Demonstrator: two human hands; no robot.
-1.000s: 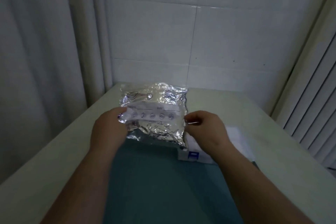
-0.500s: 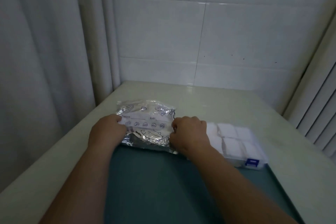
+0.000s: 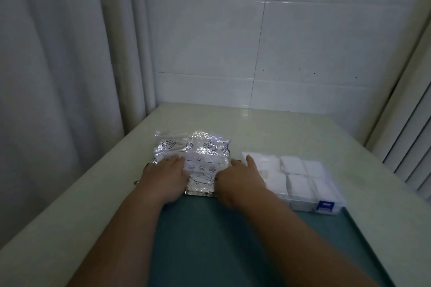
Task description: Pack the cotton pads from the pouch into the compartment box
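- On my head view, the foil pouch (image 3: 202,152) lies flat on the pale table (image 3: 291,128), its near edge meeting the far edge of a teal mat (image 3: 210,240).
- My left hand (image 3: 166,176) rests palm down on the pouch's left half, fingers straight and laid together, curled round nothing.
- My right hand (image 3: 240,177) lies over the pouch's right edge, fingers stretched out and slightly spread. One fingertip reaches toward the compartment box (image 3: 335,198); I cannot tell whether it touches the box.
- Between the two hands the pouch's printed label and a fish drawing show.
- The clear compartment box sits just to the right of the pouch and the right hand, partly on the mat, its blue latch (image 3: 325,205) on the near side.
- White cotton pads (image 3: 292,164) fill the compartments that I can see.
- A pale curtain (image 3: 58,53) hangs at left, a white tiled wall (image 3: 256,42) stands behind the table, and slatted blinds (image 3: 410,137) close the right side.
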